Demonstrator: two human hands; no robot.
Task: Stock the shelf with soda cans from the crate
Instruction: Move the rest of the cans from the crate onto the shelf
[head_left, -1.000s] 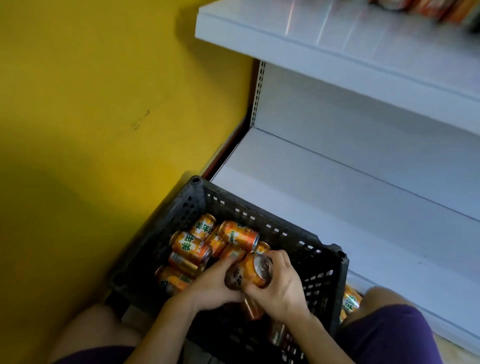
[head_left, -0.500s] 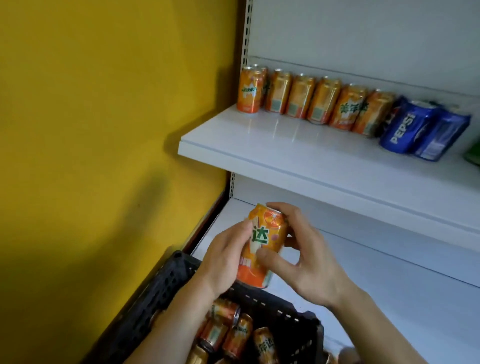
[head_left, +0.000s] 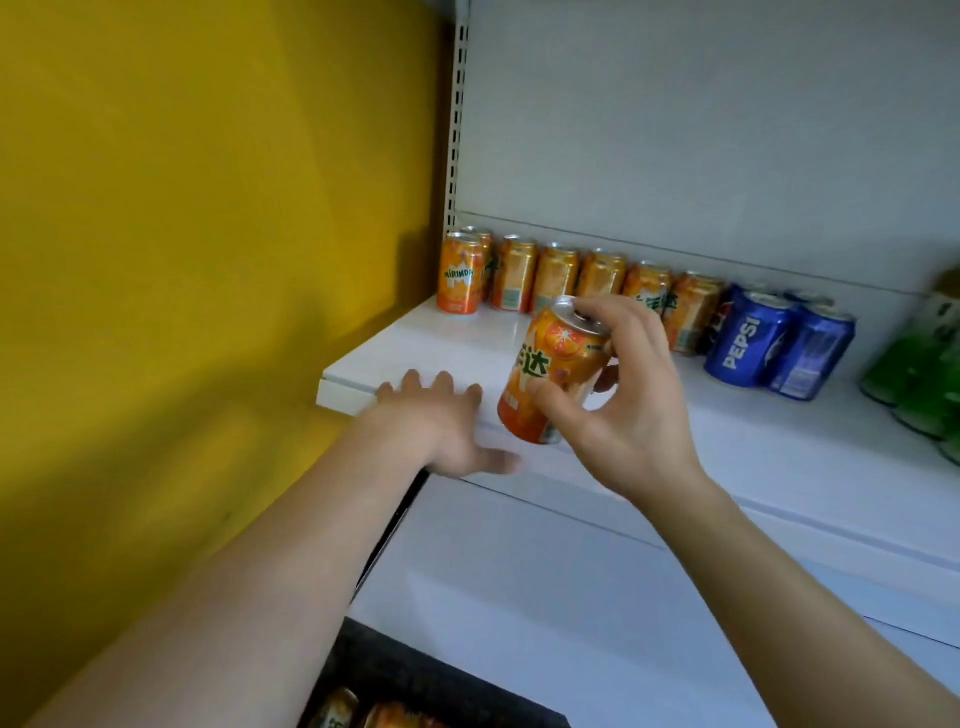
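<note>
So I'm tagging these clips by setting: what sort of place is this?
Probably a small shop or a mock-up of one: a white retail shelf on a slotted upright, orange soda cans and blue Pepsi cans lined up facing out, and a black crate of stock below.

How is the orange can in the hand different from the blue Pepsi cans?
The held orange can is orange; the Pepsi cans are blue. The orange can is tilted in the right hand, above the shelf; the Pepsi cans stand upright on it. Both look like same-shaped soda cans.
</note>
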